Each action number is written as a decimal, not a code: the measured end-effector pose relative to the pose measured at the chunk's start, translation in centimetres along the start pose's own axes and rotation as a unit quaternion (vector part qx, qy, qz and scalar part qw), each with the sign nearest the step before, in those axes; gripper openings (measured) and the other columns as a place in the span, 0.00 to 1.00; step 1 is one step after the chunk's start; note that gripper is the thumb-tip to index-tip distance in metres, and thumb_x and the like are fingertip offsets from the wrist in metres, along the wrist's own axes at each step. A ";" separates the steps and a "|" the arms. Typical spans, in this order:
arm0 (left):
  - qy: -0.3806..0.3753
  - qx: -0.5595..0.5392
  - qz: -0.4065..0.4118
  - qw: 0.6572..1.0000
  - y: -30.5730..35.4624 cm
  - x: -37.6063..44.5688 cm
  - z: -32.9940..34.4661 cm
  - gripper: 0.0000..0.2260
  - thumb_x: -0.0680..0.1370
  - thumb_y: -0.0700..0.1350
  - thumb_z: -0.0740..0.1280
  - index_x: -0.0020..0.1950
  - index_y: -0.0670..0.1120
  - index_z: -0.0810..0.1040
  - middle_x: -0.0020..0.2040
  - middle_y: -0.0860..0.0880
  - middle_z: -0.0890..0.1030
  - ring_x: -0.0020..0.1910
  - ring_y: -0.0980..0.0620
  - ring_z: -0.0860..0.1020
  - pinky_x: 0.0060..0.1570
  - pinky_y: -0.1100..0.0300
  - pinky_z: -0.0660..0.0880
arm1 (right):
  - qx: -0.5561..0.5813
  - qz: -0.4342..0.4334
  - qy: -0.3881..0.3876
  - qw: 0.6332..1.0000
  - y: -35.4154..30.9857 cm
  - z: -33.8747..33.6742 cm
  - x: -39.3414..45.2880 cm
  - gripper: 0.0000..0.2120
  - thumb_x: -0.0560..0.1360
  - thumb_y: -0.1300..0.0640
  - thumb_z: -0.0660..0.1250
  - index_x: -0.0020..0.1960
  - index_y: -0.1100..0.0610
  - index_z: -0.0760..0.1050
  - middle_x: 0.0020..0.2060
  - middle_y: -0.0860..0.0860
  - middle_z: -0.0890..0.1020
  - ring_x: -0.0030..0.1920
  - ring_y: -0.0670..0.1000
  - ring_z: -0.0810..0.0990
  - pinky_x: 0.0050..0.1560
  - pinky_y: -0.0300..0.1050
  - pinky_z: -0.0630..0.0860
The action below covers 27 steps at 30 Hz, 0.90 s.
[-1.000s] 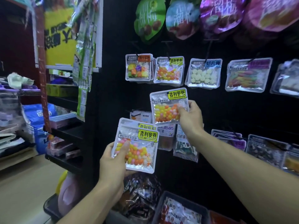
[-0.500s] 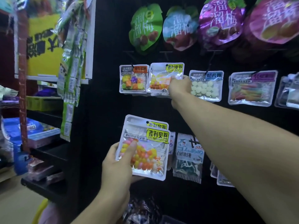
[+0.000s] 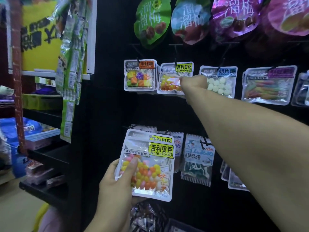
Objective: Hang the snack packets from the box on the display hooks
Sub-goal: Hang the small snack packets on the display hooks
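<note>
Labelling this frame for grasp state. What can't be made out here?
- Right hand, head view: seen from the back at the hung jelly bean packet; its fingers are hidden, so pinching or just touching is unclear.
- Hook through that packet: too thin and dark against the board to confirm seating.
- Packets in the left hand: front jelly bean packet covers all but the top of one behind; count uncertain.
- Source box: bottom edge cuts it off.

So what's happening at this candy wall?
A person is stocking snack packets on display hooks. The right hand pinches a jelly bean packet at a hook in the middle row, between the cube candy packet and the white tablet packet. The left hand holds a small stack of the same packets, waiting below.
</note>
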<state>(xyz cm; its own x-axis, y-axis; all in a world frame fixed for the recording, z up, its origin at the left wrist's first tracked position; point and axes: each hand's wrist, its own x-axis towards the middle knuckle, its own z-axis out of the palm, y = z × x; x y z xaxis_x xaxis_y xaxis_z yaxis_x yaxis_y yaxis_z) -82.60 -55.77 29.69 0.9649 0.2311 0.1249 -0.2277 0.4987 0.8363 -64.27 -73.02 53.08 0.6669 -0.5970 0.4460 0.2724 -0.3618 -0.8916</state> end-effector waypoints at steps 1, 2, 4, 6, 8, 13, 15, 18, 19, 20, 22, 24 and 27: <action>0.000 0.006 0.001 1.000 0.0 0.0 -0.2 0.07 0.78 0.47 0.74 0.54 0.46 0.84 0.45 0.39 0.88 0.40 0.38 0.89 0.34 0.47 0.85 | -0.019 -0.003 0.005 1.000 0.1 -0.2 0.3 0.18 0.74 0.50 0.76 0.58 0.59 0.77 0.53 0.53 0.83 0.48 0.57 0.83 0.53 0.54 0.84; -0.002 0.009 0.003 1.000 0.0 -0.1 -0.3 0.07 0.79 0.47 0.73 0.54 0.46 0.83 0.45 0.39 0.88 0.40 0.38 0.89 0.34 0.47 0.85 | -0.033 -0.009 0.006 0.999 0.2 -0.4 0.6 0.20 0.73 0.48 0.78 0.56 0.59 0.77 0.49 0.52 0.83 0.47 0.56 0.82 0.52 0.52 0.84; -0.006 0.012 0.006 1.000 0.1 -0.3 -0.6 0.06 0.80 0.47 0.72 0.55 0.46 0.83 0.44 0.41 0.89 0.39 0.41 0.89 0.35 0.48 0.85 | -0.059 -0.020 0.004 0.998 0.5 -0.8 0.7 0.20 0.74 0.46 0.78 0.54 0.57 0.74 0.44 0.51 0.79 0.44 0.55 0.80 0.49 0.49 0.83; -0.013 0.016 0.012 1.000 0.5 -0.5 -0.5 0.06 0.81 0.47 0.72 0.55 0.46 0.82 0.45 0.42 0.89 0.40 0.41 0.89 0.38 0.48 0.85 | -0.091 -0.034 0.004 0.995 0.8 -1.2 0.6 0.19 0.74 0.48 0.78 0.53 0.58 0.74 0.46 0.52 0.80 0.45 0.56 0.80 0.48 0.50 0.83; -0.014 0.016 0.017 1.000 0.8 -1.0 -0.5 0.07 0.81 0.47 0.71 0.56 0.46 0.82 0.46 0.42 0.89 0.42 0.41 0.89 0.41 0.47 0.85 | -0.114 -0.057 0.008 0.992 1.1 -1.9 0.5 0.16 0.73 0.52 0.77 0.53 0.56 0.74 0.48 0.51 0.80 0.45 0.56 0.80 0.45 0.48 0.81; 0.002 -0.008 0.019 1.000 1.0 -2.7 -0.1 0.08 0.82 0.48 0.71 0.58 0.47 0.81 0.49 0.43 0.89 0.42 0.46 0.89 0.35 0.52 0.84 | -0.048 -0.094 -0.045 0.993 2.7 -5.2 -3.6 0.13 0.76 0.55 0.74 0.57 0.51 0.72 0.52 0.48 0.79 0.45 0.50 0.79 0.51 0.51 0.82; 0.032 -0.022 0.018 0.999 0.6 -3.8 0.1 0.08 0.82 0.48 0.71 0.58 0.47 0.80 0.49 0.44 0.89 0.42 0.47 0.89 0.35 0.53 0.84 | 0.029 -0.059 -0.131 0.989 3.9 -6.7 -7.8 0.12 0.78 0.53 0.75 0.58 0.51 0.75 0.54 0.49 0.80 0.48 0.50 0.82 0.48 0.51 0.84; 0.047 -0.036 0.008 0.998 -0.1 -5.4 0.5 0.08 0.82 0.48 0.71 0.59 0.48 0.80 0.48 0.46 0.89 0.43 0.48 0.89 0.36 0.53 0.85 | 0.068 -0.022 -0.222 0.972 6.8 -10.1 -15.1 0.15 0.77 0.45 0.76 0.58 0.51 0.77 0.56 0.49 0.82 0.54 0.51 0.84 0.48 0.49 0.82; 0.049 -0.038 0.006 0.998 -0.3 -5.8 0.7 0.08 0.82 0.49 0.71 0.59 0.48 0.80 0.49 0.46 0.89 0.44 0.48 0.89 0.38 0.52 0.85 | 0.068 -0.015 -0.238 0.969 7.9 -11.5 -17.7 0.17 0.76 0.42 0.76 0.58 0.49 0.77 0.57 0.48 0.82 0.56 0.51 0.83 0.53 0.51 0.82; 0.050 -0.039 0.007 0.998 -0.5 -6.3 0.8 0.08 0.82 0.49 0.71 0.60 0.49 0.80 0.49 0.46 0.89 0.45 0.47 0.89 0.39 0.51 0.85 | 0.074 0.000 -0.252 0.965 8.9 -12.6 -20.0 0.19 0.74 0.40 0.76 0.59 0.47 0.76 0.57 0.46 0.82 0.58 0.51 0.83 0.58 0.53 0.81; 0.052 -0.043 0.011 0.998 -0.8 -7.1 1.1 0.09 0.81 0.48 0.72 0.60 0.49 0.80 0.50 0.45 0.89 0.46 0.45 0.89 0.41 0.50 0.85 | 0.096 0.038 -0.280 0.955 10.4 -14.6 -23.8 0.23 0.71 0.38 0.76 0.61 0.45 0.75 0.58 0.46 0.82 0.58 0.48 0.83 0.61 0.54 0.81; 0.045 -0.044 0.015 0.998 -1.1 -7.8 1.3 0.09 0.81 0.47 0.72 0.60 0.49 0.80 0.50 0.45 0.89 0.45 0.46 0.89 0.38 0.51 0.85 | 0.102 0.065 -0.306 0.944 11.6 -15.8 -26.2 0.24 0.69 0.41 0.79 0.60 0.45 0.75 0.56 0.45 0.83 0.53 0.44 0.85 0.56 0.45 0.82; 0.031 -0.030 0.025 0.999 -1.2 -8.8 1.7 0.10 0.79 0.44 0.75 0.59 0.50 0.80 0.47 0.46 0.89 0.42 0.47 0.88 0.37 0.52 0.84 | 0.102 0.098 -0.320 0.937 12.9 -16.8 -27.5 0.20 0.72 0.52 0.81 0.59 0.50 0.77 0.51 0.49 0.86 0.45 0.43 0.87 0.42 0.38 0.82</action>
<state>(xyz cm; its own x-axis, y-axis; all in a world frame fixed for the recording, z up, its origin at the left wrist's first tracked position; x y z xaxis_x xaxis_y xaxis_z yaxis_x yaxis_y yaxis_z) -90.61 -59.81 28.51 0.9427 0.3072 0.1304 -0.2842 0.5342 0.7961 -90.78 -73.31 30.62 0.9794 -0.0612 0.1926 0.1855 -0.1063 -0.9769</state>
